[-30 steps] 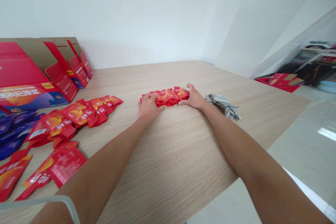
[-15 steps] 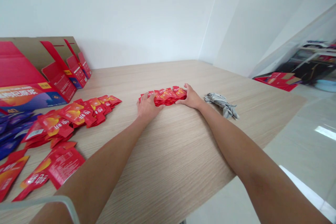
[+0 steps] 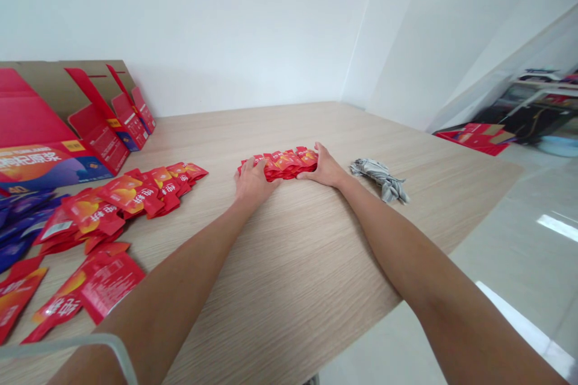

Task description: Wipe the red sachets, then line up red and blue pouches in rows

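Observation:
A row of overlapping red sachets [image 3: 289, 160] with orange patches lies on the light wooden table [image 3: 271, 264]. Around its left end is my left hand [image 3: 254, 182], thumb at the front and fingers over the top. My right hand [image 3: 326, 167] grips the right end, its thumb low on the near side and fingers behind. Both hands press the sachets together between them. My palms hide the two ends of the row.
More red sachets [image 3: 130, 192] spread over the table's left, beside dark blue sachets [image 3: 27, 216]. Behind them stand open red cartons [image 3: 102, 138]. A crumpled grey glove-like cloth [image 3: 382, 179] lies right of my right hand. Farther right, a red box [image 3: 474, 137] is beyond the table edge.
My hands stay on the two ends of the row; the right hand has shifted very slightly left. The whole view has moved a little.

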